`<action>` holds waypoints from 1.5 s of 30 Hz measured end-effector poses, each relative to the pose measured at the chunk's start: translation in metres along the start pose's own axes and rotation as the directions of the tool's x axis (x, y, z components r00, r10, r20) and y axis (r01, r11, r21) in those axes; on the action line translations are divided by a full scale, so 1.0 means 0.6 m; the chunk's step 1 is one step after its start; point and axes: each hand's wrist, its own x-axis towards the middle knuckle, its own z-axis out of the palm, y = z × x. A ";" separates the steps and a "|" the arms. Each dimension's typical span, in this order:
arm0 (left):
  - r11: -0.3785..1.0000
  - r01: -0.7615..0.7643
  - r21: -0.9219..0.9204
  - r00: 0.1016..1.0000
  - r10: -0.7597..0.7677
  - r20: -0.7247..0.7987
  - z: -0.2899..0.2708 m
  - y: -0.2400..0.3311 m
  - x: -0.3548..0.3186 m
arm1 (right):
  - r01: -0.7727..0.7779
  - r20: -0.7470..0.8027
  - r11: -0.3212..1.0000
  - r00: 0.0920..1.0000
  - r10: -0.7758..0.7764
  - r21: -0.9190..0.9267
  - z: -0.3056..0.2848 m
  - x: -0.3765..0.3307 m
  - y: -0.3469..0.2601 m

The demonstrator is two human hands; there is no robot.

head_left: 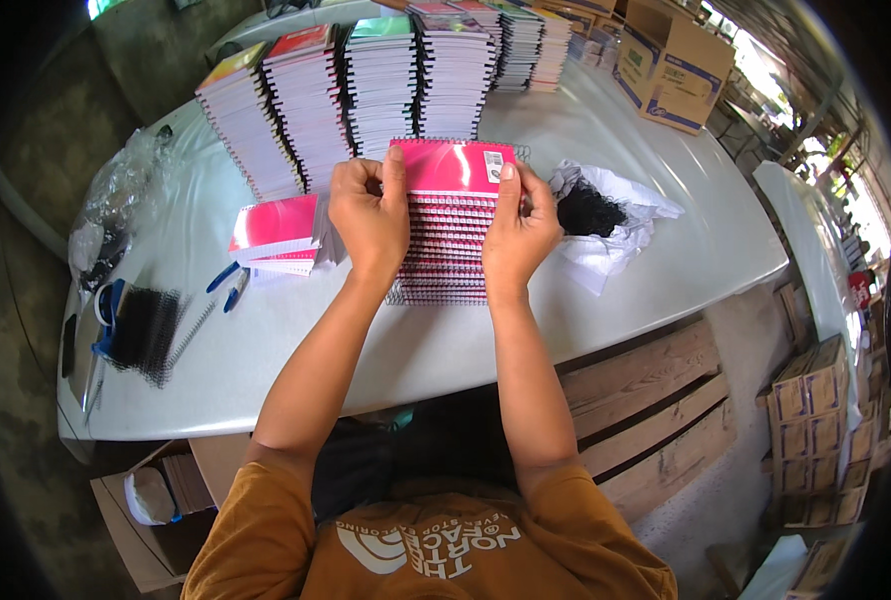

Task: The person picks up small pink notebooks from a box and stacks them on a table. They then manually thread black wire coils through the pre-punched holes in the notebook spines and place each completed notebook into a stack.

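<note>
Hands (374,215) (521,232) in a grip on a pink notebook (441,168), its underside out of sight, the coil-bound stack (446,250) partly covered.

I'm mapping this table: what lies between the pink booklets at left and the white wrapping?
In the head view: left hand, pink notebook stack, right hand.

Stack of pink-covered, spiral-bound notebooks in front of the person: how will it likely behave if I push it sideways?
The stack of pink-covered, spiral-bound notebooks may shear apart, as no band shows around it. The glossy pink top cover catches the light, so it could feel slippery. Its many layers suggest a fairly heavy pile.
</note>
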 end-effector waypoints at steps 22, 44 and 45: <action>0.875 -0.331 0.353 0.450 -0.182 0.874 -0.238 -0.171 0.193 | -0.351 0.811 0.934 0.565 0.148 0.074 0.012 -0.274 -0.023; 0.913 -0.100 0.395 0.414 -0.323 0.851 -0.246 -0.187 0.212 | -0.478 0.868 0.878 0.433 0.242 -0.006 0.008 -0.283 -0.014; 0.897 -0.212 0.389 0.534 -0.227 0.815 -0.251 -0.190 0.211 | -0.476 0.884 0.879 0.407 0.230 -0.010 0.009 -0.281 -0.016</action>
